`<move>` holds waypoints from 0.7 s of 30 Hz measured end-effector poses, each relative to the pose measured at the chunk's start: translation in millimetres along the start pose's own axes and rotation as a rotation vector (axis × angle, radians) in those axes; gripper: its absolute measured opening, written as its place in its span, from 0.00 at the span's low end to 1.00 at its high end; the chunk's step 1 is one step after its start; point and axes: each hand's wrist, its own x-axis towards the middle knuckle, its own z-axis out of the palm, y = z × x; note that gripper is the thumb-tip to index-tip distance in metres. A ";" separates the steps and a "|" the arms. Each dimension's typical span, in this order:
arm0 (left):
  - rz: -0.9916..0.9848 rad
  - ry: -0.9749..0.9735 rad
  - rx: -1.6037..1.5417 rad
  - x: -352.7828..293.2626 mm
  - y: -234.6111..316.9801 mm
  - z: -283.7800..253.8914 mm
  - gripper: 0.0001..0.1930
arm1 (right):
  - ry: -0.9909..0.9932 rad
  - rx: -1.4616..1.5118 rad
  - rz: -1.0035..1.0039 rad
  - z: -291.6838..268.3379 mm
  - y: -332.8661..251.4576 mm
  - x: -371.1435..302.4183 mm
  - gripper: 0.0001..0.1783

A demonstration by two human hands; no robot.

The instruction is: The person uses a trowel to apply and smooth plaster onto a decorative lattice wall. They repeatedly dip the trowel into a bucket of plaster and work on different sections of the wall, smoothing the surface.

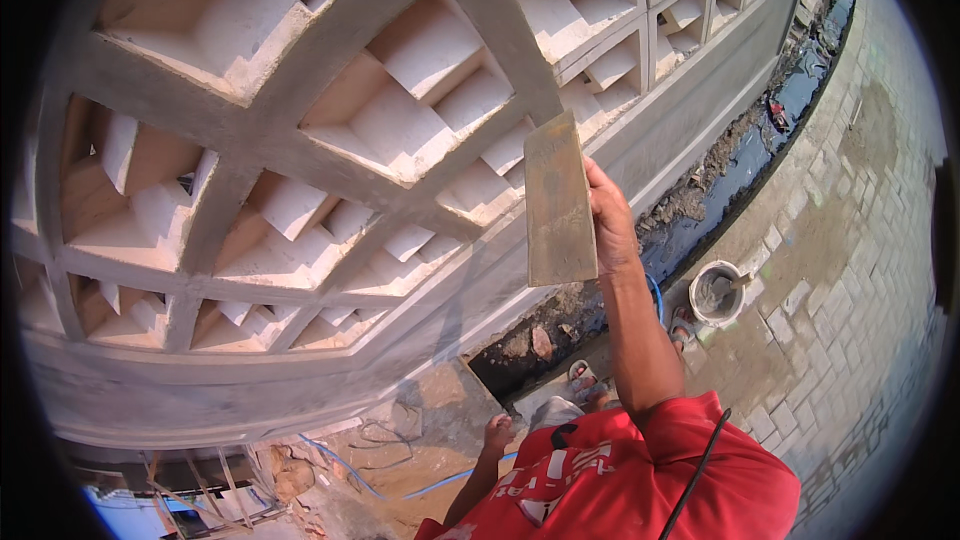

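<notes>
My right hand (614,220) is raised in front of the wall, closed around the far side of a plastering float (558,205). The float's long flat rectangular face, grey-brown and smeared, is turned into view; its handle is hidden behind it. Its upper end overlaps a rib of the grey block wall (235,135), and I cannot tell whether it touches. Low beside my body, my left hand (498,431) hangs with its fingers curled in. What it holds, if anything, does not show.
A white bucket (717,293) with grey mortar and a tool stands on the paving (830,340) by my feet. A ditch of dark water (735,175) runs along the wall base. A blue hose (445,482) lies on the ground; wooden poles (205,488) stand lower left.
</notes>
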 end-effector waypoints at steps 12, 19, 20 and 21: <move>-0.073 -0.036 -0.154 19.7 -8.9 2.3 0.14 | 0.253 -0.758 -0.382 34.4 16.4 39.1 0.31; -0.138 -0.008 -0.116 -4.7 6.8 -1.8 0.10 | 0.292 -1.103 -0.550 48.1 53.2 60.9 0.28; -0.152 -0.027 -0.100 -6.5 1.3 -2.9 0.10 | 0.245 -1.140 -0.506 49.8 58.6 48.5 0.28; -0.161 -0.045 -0.081 -3.3 -4.2 -8.0 0.11 | 0.204 -1.151 -0.460 47.4 61.8 38.7 0.28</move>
